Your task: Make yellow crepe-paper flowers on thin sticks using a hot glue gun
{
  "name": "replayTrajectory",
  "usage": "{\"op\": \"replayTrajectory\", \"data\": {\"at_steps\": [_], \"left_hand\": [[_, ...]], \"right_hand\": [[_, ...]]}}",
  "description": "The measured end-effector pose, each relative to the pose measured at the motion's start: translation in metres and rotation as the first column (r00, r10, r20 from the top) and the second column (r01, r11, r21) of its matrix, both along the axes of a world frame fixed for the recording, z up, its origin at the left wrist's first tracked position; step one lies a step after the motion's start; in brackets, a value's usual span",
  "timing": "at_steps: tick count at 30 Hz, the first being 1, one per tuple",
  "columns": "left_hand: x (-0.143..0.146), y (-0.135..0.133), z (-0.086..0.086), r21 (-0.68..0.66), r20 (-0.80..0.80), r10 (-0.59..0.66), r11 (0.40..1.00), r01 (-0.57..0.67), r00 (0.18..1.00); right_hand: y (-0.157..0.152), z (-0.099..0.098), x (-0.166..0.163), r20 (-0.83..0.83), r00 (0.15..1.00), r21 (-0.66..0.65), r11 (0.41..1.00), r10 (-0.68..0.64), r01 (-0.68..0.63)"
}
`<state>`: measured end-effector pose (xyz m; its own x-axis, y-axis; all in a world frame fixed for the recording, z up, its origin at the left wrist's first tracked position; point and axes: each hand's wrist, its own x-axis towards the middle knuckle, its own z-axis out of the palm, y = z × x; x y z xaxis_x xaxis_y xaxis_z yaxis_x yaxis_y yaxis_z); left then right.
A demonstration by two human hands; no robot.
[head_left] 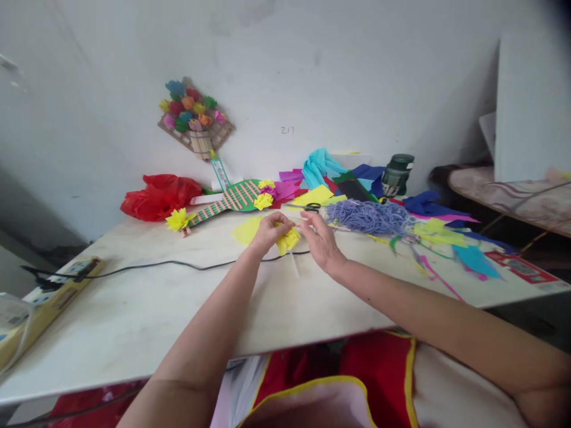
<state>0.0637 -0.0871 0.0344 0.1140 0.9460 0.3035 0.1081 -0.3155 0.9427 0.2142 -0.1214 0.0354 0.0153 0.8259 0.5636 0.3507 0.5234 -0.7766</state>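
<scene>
My left hand (271, 230) is closed on a yellow crepe-paper flower (289, 240) just above the middle of the table. My right hand (322, 242) is beside it, fingers curved and apart, with the fingertips close to the flower's right side. Whether they touch it is hard to see. A thin whitish stick (294, 264) shows below the flower. Under and behind my left hand lies a yellow paper sheet (245, 230). Beyond my hands are black-handled scissors (312, 207) and a green, guitar-shaped craft (243, 196) with pinkish strips and paper flowers.
A bundle of purple yarn (370, 215) and coloured paper scraps (439, 232) spread to the right. A dark jar (398, 174) stands behind them. At left are a red plastic bag (158, 197) and a power strip (60, 297), with a black cable (178, 263) crossing the table.
</scene>
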Motion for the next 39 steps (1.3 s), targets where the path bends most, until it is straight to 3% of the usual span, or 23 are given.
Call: {"op": "replayTrajectory", "data": {"at_steps": [4,10,14,20,30,34,39], "left_hand": [[0.002,0.007,-0.002,0.016,0.003,0.024,1.0,-0.024,1.0],[0.009,0.015,-0.016,-0.022,0.166,0.09,0.996,-0.087,0.982],[0.011,0.017,-0.021,-0.03,0.168,0.097,0.995,-0.093,0.981],[0.014,0.008,-0.015,-0.025,0.191,0.069,0.998,-0.066,0.979],[0.004,0.003,-0.03,-0.011,0.164,0.155,0.988,-0.156,0.974],[0.002,0.0,-0.029,-0.018,0.16,0.177,0.984,-0.176,0.971],[0.0,-0.003,-0.026,-0.029,0.162,0.184,0.983,-0.181,0.97]], "right_hand": [[0.031,0.013,-0.009,-0.041,0.998,-0.208,0.978,-0.037,0.028],[0.074,0.032,-0.025,0.068,0.991,-0.126,0.984,-0.116,0.124],[0.082,0.021,-0.01,0.117,0.986,-0.162,0.977,-0.122,0.14],[0.072,0.001,0.023,0.214,0.967,-0.191,0.964,-0.141,0.183],[0.051,-0.002,0.01,0.445,0.881,-0.359,0.933,0.159,0.013],[0.053,-0.006,0.006,0.38,0.898,-0.356,0.931,0.223,-0.08],[0.054,-0.015,0.003,0.114,0.96,-0.307,0.928,0.255,-0.21]]}}
